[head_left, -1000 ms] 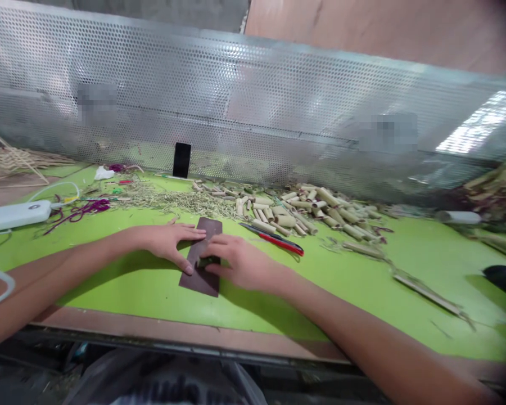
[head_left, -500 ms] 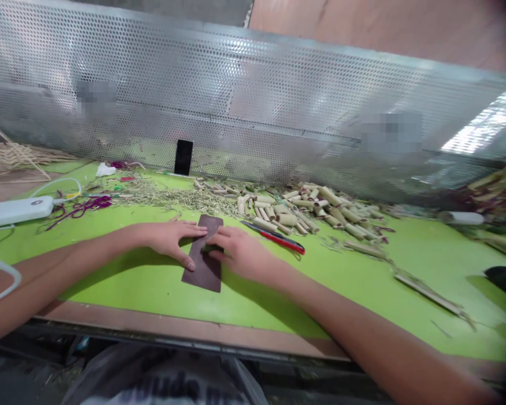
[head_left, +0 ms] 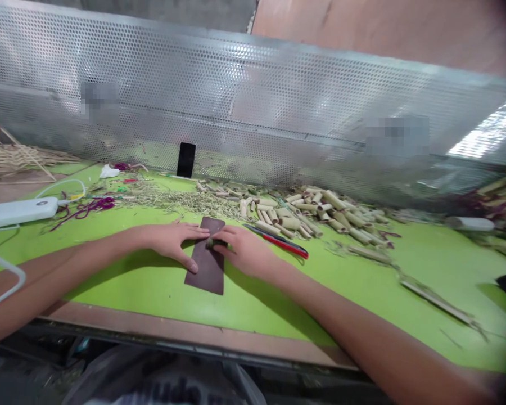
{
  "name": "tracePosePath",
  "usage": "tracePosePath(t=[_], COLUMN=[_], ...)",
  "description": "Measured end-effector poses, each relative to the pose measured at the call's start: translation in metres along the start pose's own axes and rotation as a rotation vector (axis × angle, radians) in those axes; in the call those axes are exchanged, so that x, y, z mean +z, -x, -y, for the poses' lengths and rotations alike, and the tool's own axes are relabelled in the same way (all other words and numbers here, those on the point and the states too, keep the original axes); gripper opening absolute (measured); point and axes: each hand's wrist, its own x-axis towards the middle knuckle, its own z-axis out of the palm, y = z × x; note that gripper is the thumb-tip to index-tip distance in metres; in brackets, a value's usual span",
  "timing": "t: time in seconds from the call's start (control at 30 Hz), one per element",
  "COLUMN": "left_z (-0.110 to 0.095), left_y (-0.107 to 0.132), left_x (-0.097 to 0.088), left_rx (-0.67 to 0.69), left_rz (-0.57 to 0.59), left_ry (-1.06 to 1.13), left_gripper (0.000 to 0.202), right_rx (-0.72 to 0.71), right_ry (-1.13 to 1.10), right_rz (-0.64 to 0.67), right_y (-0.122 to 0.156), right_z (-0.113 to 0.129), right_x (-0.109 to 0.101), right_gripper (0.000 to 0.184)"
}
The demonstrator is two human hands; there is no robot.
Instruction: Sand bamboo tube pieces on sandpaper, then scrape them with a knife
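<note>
A dark brown abrasive sheet (head_left: 208, 267) lies flat on the green table (head_left: 152, 287). My left hand (head_left: 172, 241) rests on the sheet's left edge, fingers stretched out flat and pressing it down. My right hand (head_left: 243, 250) is closed, its fingertips pinched on a small dark green piece (head_left: 213, 243) held against the sheet near its far end.
A red-handled tool (head_left: 278, 241) lies just right of my right hand. A heap of short bamboo tubes (head_left: 312, 211) and shavings (head_left: 172, 198) stretch behind. A black phone (head_left: 186, 160) leans on the perforated metal wall. A white power strip (head_left: 19, 212) sits at left.
My right hand has slid the small piece away from me along the sheet, from its middle toward the far end. The left hand has stayed on the sheet.
</note>
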Motion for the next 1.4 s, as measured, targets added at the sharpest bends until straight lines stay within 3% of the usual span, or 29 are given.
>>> tracePosePath(t=[0.13,0.27,0.4,0.53,0.67,0.8,0.93,1.1,1.23,1.33,1.4], left_z=[0.0,-0.001,-0.003,-0.002,0.001,0.002,0.0,0.002,0.001,0.0,-0.001], left_y=[0.0,0.0,0.001,0.0,-0.001,-0.001,0.0,-0.001,-0.002,0.0,0.0], left_x=[0.0,-0.001,-0.002,-0.002,0.0,0.0,0.0,0.0,0.0,-0.001,-0.001], left_rx=[-0.019,-0.013,-0.014,0.003,0.009,0.002,-0.007,0.014,0.001,-0.007,-0.002], left_rz=[0.035,0.018,0.031,0.015,0.017,0.013,0.021,0.006,0.019,0.021,0.02], left_ry=[0.011,-0.006,0.006,0.0,0.014,0.016,0.027,0.013,0.017,0.01,0.008], left_gripper=[0.112,0.113,0.112,0.112,0.111,0.113,0.113,0.112,0.112,0.111,0.109], right_rx=[-0.143,-0.009,-0.131,-0.028,-0.146,0.03,-0.095,0.039,-0.083,0.047,0.054], right_ry=[-0.096,0.015,-0.07,0.013,-0.102,0.006,-0.106,-0.106,-0.205,-0.117,-0.144], right_rz=[0.111,0.073,0.217,0.149,0.206,0.061,0.111,0.085,0.143,0.057,0.064], right_y=[0.001,0.001,0.002,0.002,0.002,-0.001,-0.003,-0.003,-0.003,-0.003,-0.003], right_z=[0.002,0.001,-0.001,-0.002,0.001,0.002,0.002,-0.001,-0.004,-0.007,-0.007], right_x=[-0.004,-0.009,-0.017,-0.021,-0.016,-0.004,-0.002,-0.008,-0.006,-0.003,-0.002], right_gripper=[0.021,0.023,0.021,0.025,0.021,0.024,0.024,0.021,0.021,0.024,0.025])
